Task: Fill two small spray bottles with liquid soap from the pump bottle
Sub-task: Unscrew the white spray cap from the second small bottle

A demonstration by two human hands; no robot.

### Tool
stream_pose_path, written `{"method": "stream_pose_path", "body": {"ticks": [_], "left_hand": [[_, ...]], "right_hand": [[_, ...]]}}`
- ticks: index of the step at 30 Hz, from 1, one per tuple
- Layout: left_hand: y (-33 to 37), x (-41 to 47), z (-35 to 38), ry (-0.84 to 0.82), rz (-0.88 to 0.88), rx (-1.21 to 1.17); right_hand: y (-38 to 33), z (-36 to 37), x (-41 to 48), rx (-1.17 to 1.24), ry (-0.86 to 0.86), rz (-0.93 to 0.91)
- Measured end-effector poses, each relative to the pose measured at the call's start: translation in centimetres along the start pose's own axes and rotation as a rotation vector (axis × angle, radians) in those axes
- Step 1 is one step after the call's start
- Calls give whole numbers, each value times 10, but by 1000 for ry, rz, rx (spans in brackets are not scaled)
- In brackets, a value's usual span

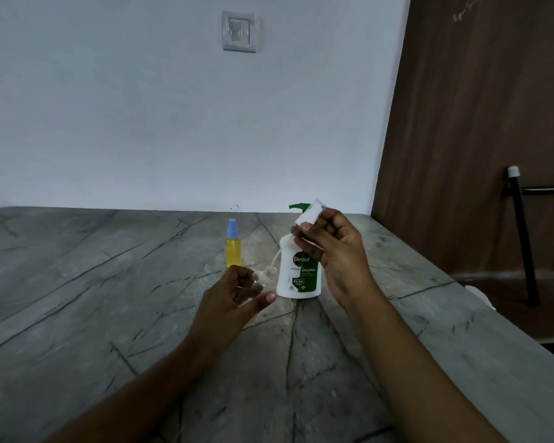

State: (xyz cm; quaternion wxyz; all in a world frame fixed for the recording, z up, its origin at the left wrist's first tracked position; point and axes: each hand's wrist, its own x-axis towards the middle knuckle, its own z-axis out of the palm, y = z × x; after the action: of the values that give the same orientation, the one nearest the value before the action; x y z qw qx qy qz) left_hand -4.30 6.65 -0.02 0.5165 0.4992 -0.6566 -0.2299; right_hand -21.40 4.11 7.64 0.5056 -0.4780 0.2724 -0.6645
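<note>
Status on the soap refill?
Right hand pinches small white piece by the pump bottle. Left hand curled beside loose sprayer tube, grip unclear. One spray bottle stands filled, capped. Nothing in the way.

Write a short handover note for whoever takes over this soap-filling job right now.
Left hand: holds the clear spray bottle low beside the pump bottle.
Right hand: pinches the white spray head; its tube trails down to the bottle neck.
Done: yellow-filled spray bottle, capped, stands on the table.
Left: the clear one looks empty; fill it, refit the head.
</note>
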Motion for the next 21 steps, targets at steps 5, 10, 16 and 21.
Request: {"method": "stream_pose_path", "body": {"ticks": [5, 10, 16, 21], "left_hand": [[-2, 0, 1, -7, 8, 8], [3, 3, 2, 37, 5, -36], [10, 9, 7, 103, -29, -98], [9, 13, 13, 115, -68, -129]], "right_hand": [[-44, -12, 18, -60, 21, 77], [-66, -49, 34, -490, -100, 425], [-20, -96, 36, -806, -15, 633], [12, -110, 35, -905, 26, 649]]}}
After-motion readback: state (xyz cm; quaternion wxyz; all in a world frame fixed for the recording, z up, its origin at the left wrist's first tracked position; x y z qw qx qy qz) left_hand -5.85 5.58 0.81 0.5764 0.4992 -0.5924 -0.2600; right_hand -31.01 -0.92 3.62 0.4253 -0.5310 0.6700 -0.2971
